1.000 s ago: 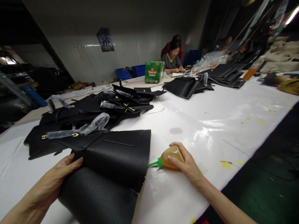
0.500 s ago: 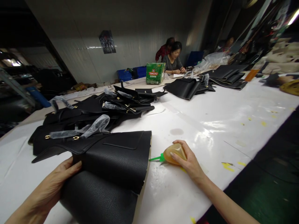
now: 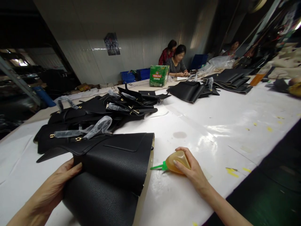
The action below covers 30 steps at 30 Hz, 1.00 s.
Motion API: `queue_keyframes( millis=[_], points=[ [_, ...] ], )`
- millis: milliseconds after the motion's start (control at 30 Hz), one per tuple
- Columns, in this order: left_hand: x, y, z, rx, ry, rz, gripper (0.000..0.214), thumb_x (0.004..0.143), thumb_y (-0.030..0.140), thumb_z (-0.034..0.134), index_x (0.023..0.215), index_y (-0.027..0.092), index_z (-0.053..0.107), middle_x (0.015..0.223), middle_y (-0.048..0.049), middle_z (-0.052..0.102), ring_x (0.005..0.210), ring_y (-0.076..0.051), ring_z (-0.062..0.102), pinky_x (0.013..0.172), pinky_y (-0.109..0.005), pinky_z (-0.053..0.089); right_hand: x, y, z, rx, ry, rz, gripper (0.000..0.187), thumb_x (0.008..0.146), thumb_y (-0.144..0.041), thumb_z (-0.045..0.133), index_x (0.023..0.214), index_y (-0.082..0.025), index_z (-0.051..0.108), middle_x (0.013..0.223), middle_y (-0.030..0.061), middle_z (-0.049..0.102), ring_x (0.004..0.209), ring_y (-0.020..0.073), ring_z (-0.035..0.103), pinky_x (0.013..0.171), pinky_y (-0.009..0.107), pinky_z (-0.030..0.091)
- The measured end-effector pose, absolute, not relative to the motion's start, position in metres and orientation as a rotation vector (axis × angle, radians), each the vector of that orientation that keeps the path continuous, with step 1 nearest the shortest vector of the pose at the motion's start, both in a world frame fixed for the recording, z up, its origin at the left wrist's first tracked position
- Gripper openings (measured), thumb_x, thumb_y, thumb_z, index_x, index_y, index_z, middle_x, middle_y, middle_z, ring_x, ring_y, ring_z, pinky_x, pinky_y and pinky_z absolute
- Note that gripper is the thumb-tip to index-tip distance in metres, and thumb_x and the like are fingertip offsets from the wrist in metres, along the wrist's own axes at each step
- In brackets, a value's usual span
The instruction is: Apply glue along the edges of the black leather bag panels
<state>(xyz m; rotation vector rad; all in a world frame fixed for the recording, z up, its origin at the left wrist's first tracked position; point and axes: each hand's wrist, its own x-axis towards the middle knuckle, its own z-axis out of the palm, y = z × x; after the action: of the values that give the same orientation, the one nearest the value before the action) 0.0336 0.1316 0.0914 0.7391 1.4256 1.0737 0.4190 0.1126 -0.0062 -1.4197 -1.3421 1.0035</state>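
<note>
Through the head camera I have the left hand (image 3: 58, 177) on the near side of a black pebbled-leather bag body (image 3: 113, 163), its thumb pressed on the upper face and its other fingers mostly out of my sight beneath, gripping the leather. The bag body lies at the front of the white-covered table (image 3: 188, 116), its right end tilted up enough to show me a pale raw edge (image 3: 150, 169). My right hand (image 3: 194, 172) is wrapped around a squeeze bottle (image 3: 175, 161) of amber liquid, thumb along its side, bottle lying nearly level. Its green nozzle (image 3: 160, 166) points left, the tip just beside that edge; whether they touch, I cannot tell.

Directly behind the bag body I see a plastic-wrapped handle (image 3: 101, 125) and 2 gold-coloured fittings (image 3: 52, 136), then a heap of black handbags (image 3: 94, 106). Farther back stands a green Tsingtao carton (image 3: 157, 80), with 2 people near it, 1 in a grey top (image 3: 179, 66) and 1 in a red top (image 3: 164, 57). To the right I see stacked black leather pieces (image 3: 231, 80) and a bottle of orange liquid (image 3: 257, 79).
</note>
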Motion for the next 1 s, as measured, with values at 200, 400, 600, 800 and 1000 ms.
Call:
queue_keyframes(
  millis=[200, 400, 600, 800, 1000],
  points=[
    [0.021, 0.129, 0.081, 0.733, 1.412, 1.107, 0.056, 0.048, 0.022, 0.088, 0.101, 0.028, 0.070, 0.091, -0.0014, 0.075, 0.072, -0.023, 0.070, 0.065, -0.025, 0.059, 0.414, 0.107, -0.003, -1.440, -1.316, 1.007, 0.038, 0.079, -0.046, 0.061, 0.109, -0.029, 0.046, 0.096, -0.0002, 0.057, 0.080, 0.0214, 0.058, 0.073, 0.032, 0.046],
    [0.017, 0.124, 0.077, 0.751, 1.390, 1.123, 0.053, 0.051, 0.021, 0.086, 0.102, 0.026, 0.070, 0.094, -0.0023, 0.075, 0.074, -0.025, 0.071, 0.063, -0.026, 0.059, 0.405, 0.094, -0.005, -1.407, -1.400, 1.120, 0.041, 0.079, -0.048, 0.061, 0.112, -0.029, 0.045, 0.096, -0.0001, 0.058, 0.080, 0.0214, 0.059, 0.074, 0.032, 0.046],
    [0.010, 0.118, 0.070, 0.725, 1.360, 1.119, 0.044, 0.059, 0.023, 0.083, 0.100, 0.029, 0.070, 0.096, 0.0002, 0.075, 0.078, -0.023, 0.070, 0.070, -0.026, 0.059, 0.401, 0.084, -0.006, -1.464, -1.296, 0.988, 0.039, 0.079, -0.048, 0.061, 0.110, -0.030, 0.045, 0.108, 0.0006, 0.056, 0.088, 0.0220, 0.058, 0.079, 0.032, 0.044],
    [0.012, 0.115, 0.069, 0.729, 1.356, 1.140, 0.041, 0.054, 0.023, 0.086, 0.092, 0.027, 0.073, 0.088, -0.0010, 0.076, 0.070, -0.022, 0.071, 0.062, -0.023, 0.059, 0.398, 0.075, -0.006, -1.401, -1.382, 1.186, 0.042, 0.079, -0.049, 0.061, 0.112, -0.030, 0.044, 0.097, -0.0005, 0.058, 0.083, 0.0224, 0.060, 0.076, 0.032, 0.046],
    [0.012, 0.111, 0.065, 0.718, 1.337, 1.171, 0.042, 0.054, 0.023, 0.086, 0.094, 0.025, 0.073, 0.085, -0.0023, 0.076, 0.069, -0.021, 0.071, 0.061, -0.020, 0.058, 0.397, 0.072, -0.005, -1.470, -1.358, 1.062, 0.043, 0.079, -0.051, 0.060, 0.112, -0.029, 0.044, 0.105, 0.0021, 0.057, 0.086, 0.0231, 0.059, 0.078, 0.033, 0.046]
  ],
)
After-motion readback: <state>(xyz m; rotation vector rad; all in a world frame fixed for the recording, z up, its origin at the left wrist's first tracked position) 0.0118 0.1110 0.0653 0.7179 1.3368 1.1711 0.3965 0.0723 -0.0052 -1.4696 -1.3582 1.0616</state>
